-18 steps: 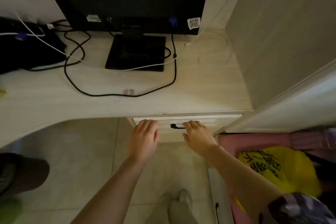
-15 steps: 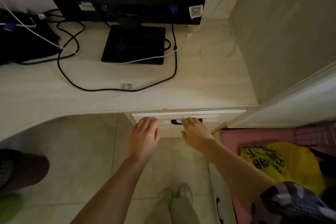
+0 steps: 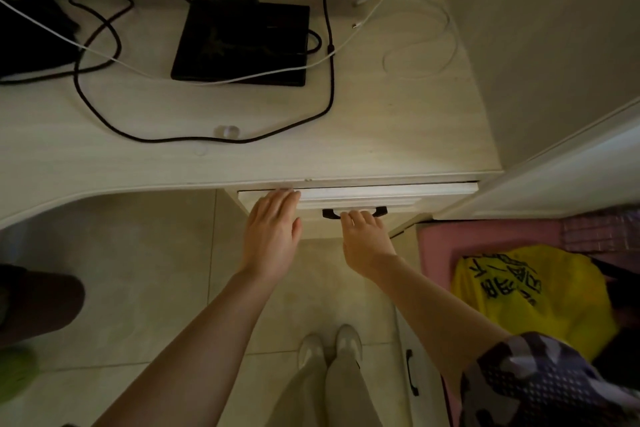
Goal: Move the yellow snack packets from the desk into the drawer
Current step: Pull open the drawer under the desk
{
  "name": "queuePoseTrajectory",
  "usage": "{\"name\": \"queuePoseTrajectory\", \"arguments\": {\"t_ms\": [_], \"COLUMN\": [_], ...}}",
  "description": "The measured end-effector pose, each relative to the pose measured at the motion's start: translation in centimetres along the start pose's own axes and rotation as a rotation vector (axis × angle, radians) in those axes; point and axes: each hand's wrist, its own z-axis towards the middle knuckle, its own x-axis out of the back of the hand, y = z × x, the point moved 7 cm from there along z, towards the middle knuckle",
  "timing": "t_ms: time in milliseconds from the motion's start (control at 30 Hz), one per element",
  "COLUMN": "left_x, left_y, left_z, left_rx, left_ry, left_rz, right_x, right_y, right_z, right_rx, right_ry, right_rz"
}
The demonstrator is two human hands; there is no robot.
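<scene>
Searching the desk (image 3: pixel 398 135) across the upper frame finds no yellow snack packets. The drawer (image 3: pixel 363 196) at centre appears all but shut. The left hand (image 3: pixel 272 236) lies flat, fingers spread, on its front; the right hand (image 3: pixel 363 239) has fingers at the black handle (image 3: pixel 353 211), grasp not discernible. Judged step: closing or opening the drawer; next, confirm packets inside.

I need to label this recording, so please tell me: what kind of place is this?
Probably a home or dorm computer corner: a monitor stand and cables sit on a pale built-in desk with a drawer, over tiled floor.
</scene>
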Motion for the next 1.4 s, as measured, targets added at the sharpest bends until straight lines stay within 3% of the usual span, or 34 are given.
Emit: {"name": "queuePoseTrajectory", "arguments": {"t_ms": [200, 833, 1400], "left_x": [-1.2, -0.8, -0.2], "left_y": [-0.1, 3.5, 6.7], "left_z": [-0.5, -12.3, -23.0], "left_rx": [0.024, 0.166, 0.281], "left_ry": [-0.066, 0.041, -0.073], "left_rz": [0.042, 0.052, 0.007], "right_x": [-0.9, -6.7, -11.5], "right_y": [-0.1, -0.8, -1.7], "right_z": [-2.1, -12.3, -21.6], "right_rx": [0.044, 0.215, 0.170], "right_ry": [0.004, -0.065, -0.206], "right_rz": [-0.052, -0.096, -0.025]}}
